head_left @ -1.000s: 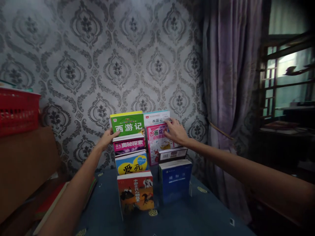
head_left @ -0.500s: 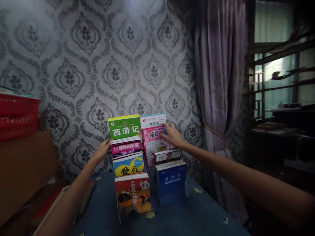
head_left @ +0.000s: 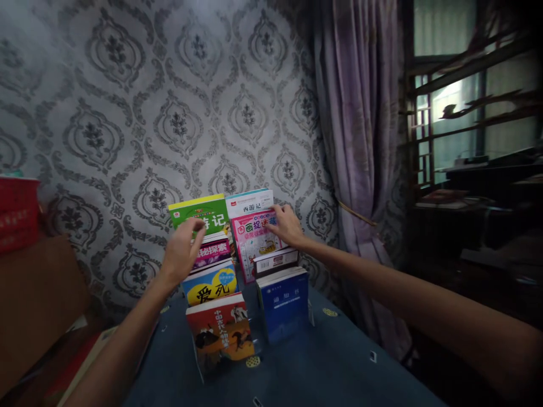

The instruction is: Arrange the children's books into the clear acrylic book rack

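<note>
My right hand (head_left: 290, 227) is at the upper right corner of a pink picture book (head_left: 258, 249), thumb on its front and fingers over its top edge. Behind that book stands a white book (head_left: 250, 207). My left hand (head_left: 181, 252) hovers in front of the left column, its thumb and fingers apart with nothing between them. It partly covers the green book (head_left: 216, 221) and the purple book (head_left: 214, 254). Lower in that column are a blue-and-yellow book (head_left: 212, 282) and a red-orange book (head_left: 223, 330). A blue book (head_left: 283, 308) stands at the right front, before a dark book (head_left: 276, 261).
The books stand in stepped rows on a dark blue tabletop (head_left: 326, 362). At left are a red basket (head_left: 17, 212) and a cardboard box (head_left: 42, 294). Patterned wallpaper (head_left: 139, 124) is behind, with a tied purple curtain (head_left: 360, 141) and dark shelving (head_left: 462, 135) at right.
My left hand has moved from the left edge of the column to in front of the green and purple books. My right hand stays at the pink book. The view has shifted slightly.
</note>
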Demonstrator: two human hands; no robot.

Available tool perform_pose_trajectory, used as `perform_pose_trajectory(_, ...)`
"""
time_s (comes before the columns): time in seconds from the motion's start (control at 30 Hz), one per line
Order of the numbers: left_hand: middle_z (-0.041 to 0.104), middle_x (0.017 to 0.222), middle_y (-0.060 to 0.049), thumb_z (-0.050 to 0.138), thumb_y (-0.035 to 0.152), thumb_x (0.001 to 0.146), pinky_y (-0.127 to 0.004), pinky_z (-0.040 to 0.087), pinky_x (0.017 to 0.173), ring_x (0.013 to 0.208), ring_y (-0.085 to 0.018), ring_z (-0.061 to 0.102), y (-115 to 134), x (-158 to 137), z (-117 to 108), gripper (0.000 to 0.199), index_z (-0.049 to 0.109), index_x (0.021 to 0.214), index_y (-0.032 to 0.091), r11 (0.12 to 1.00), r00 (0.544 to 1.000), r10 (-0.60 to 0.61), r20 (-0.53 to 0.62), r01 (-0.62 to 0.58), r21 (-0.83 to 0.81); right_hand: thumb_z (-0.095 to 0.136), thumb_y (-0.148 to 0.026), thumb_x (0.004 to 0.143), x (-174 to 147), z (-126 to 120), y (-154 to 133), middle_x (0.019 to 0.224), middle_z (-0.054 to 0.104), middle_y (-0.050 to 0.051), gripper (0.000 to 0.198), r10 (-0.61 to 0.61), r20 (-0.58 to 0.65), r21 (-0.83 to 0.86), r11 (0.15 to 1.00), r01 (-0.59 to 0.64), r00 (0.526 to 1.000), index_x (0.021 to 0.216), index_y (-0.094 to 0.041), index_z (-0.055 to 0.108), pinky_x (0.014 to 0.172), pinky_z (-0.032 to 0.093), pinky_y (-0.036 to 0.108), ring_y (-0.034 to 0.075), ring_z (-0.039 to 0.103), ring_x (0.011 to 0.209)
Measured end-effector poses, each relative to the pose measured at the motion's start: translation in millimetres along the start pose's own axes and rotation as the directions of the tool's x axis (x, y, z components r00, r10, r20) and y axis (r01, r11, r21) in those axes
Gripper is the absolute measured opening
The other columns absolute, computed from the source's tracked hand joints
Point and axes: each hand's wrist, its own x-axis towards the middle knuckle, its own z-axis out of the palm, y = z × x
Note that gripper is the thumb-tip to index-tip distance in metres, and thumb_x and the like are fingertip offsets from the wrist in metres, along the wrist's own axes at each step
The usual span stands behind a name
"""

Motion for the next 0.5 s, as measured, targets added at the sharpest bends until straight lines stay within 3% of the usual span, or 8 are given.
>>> perform_pose_trajectory(0.1, 0.066, 0.102, -0.008, 0.043, 0.028, 0.095, -0.037, 0.049, 0.086, 0.098, -0.023, 0.062, 10, 12, 29, 0.017, 0.058, 0.1, 0.021, 0.985, 0.981, 0.123, 0.152, -0.139, 0.099, 0.066, -0.032, 0.084, -1, -1, 8, 0.118, 0.055, 0.012, 0.048, -0.02, -0.003, 0.036, 0.999, 0.02, 1.0, 0.129, -0.021, 0.052, 0.084, 0.049, 0.035, 0.028, 0.059, 0.106)
perform_pose_trajectory(0.27, 0.065, 0.104, -0.009, 0.045, 0.02, 0.093, -0.038, 0.049, 0.085, 0.099, -0.025, 0.061, 6, 32, 60, 0.017, 0.058, 0.103, 0.021, 0.94, 0.95, 0.136, 0.281, -0.213, 0.267, 0.063, -0.029, 0.086, -1, -4, 18, 0.116, 0.061, 0.011, 0.046, -0.063, 0.033, 0.069, 0.996, 0.061, 0.997, 0.129, -0.02, 0.05, 0.083, 0.048, 0.032, 0.026, 0.06, 0.105)
perform_pose_trajectory(0.4, 0.067, 0.102, -0.009, 0.046, 0.02, 0.091, -0.037, 0.048, 0.085, 0.096, -0.025, 0.063, -4, 42, 55, 0.018, 0.059, 0.104, 0.02, 0.975, 0.935, 0.094, 0.343, -0.156, 0.16, 0.062, -0.028, 0.085, 0, -3, 25, 0.112, 0.066, 0.01, 0.042, -0.108, 0.016, 0.137, 0.985, 0.105, 0.994, 0.125, -0.019, 0.051, 0.083, 0.047, 0.033, 0.025, 0.061, 0.1)
perform_pose_trajectory(0.5, 0.07, 0.102, -0.009, 0.051, 0.033, 0.091, -0.036, 0.048, 0.084, 0.094, -0.025, 0.065, -18, 41, 39, 0.021, 0.06, 0.105, 0.02, 0.993, 0.901, 0.097, 0.423, -0.119, 0.025, 0.064, -0.029, 0.084, 3, -2, 29, 0.104, 0.069, 0.008, 0.042, -0.124, 0.009, 0.209, 0.971, 0.119, 0.992, 0.123, -0.018, 0.052, 0.079, 0.048, 0.033, 0.024, 0.063, 0.091)
